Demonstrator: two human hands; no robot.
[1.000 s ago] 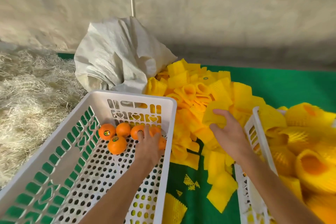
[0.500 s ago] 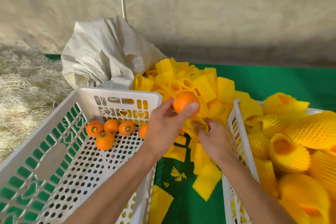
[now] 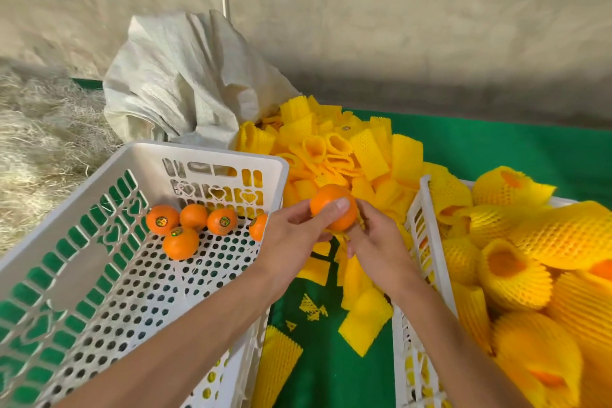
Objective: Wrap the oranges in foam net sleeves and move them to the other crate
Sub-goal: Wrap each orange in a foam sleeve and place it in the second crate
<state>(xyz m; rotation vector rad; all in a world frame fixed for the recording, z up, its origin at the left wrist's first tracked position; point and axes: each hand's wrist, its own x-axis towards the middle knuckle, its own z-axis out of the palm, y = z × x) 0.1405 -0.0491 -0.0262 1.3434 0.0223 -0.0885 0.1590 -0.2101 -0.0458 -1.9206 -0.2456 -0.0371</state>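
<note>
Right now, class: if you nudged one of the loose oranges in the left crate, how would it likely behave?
The loose oranges look round and smooth, so one would probably roll across the left crate floor. The perforated floor may slow it slightly. It looks firm, so it is unlikely to squash.

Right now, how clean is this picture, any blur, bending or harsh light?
Head view: wide-angle bending curves the left crate rim and the pole behind; the wrapped oranges at lower right are smeared, while the bare orange between the left hand and right hand is fairly sharp; light is soft, without glare.
</note>
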